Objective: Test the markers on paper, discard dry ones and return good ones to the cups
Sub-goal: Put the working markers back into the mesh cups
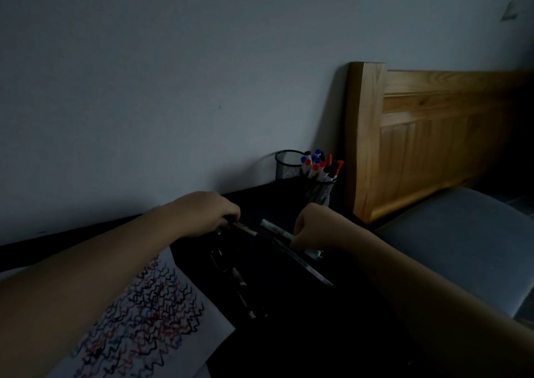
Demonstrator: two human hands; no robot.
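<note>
While the room is dim, a dark marker (244,229) is gripped by the curled fingers of the left hand (206,213), and a pale-barrelled marker (277,229) is clasped in the fist of the right hand (313,227), both over the black desk (318,334). Scribbled paper (161,314) is seen at lower left, w/ red, blue & black zigzags. Two mesh cups (289,165) are set at the wall; capped markers (319,166) are held in the nearer one.
</note>
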